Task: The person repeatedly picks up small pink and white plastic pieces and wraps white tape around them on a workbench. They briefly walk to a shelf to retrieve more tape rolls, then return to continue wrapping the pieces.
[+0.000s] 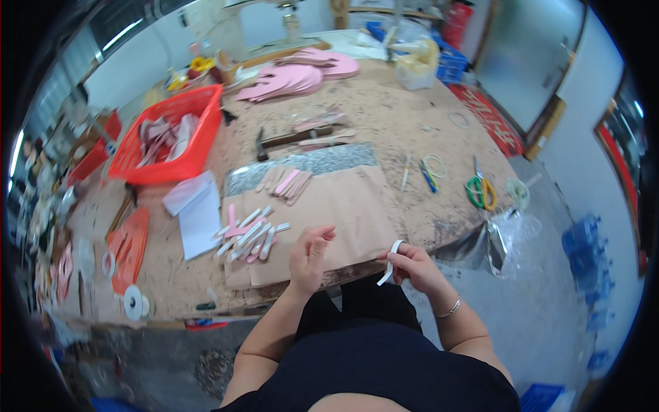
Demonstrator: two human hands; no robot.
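My right hand [414, 266] is closed on a narrow white strip [390, 264], pinched between thumb and fingers just off the table's front edge. The strip curves, with its lower end hanging free. Above the brown sheet [343, 206] my left hand [313, 257] is raised, its fingers loosely bent and apart, with nothing visible in them. To its left lies a loose pile of white and pink strips [248, 237]. Farther back on the sheet, beige and pink strips [288, 184] lie side by side in a neat row.
A red basket [195, 161] with pink pieces stands at the left. Beyond the grey speckled slab [302, 161] lies a hammer [295, 138]. Scissors [480, 189] with green and orange handles rest at the right. Pink cut sheets [292, 81] are stacked at the back; a white spool [136, 303] sits front left.
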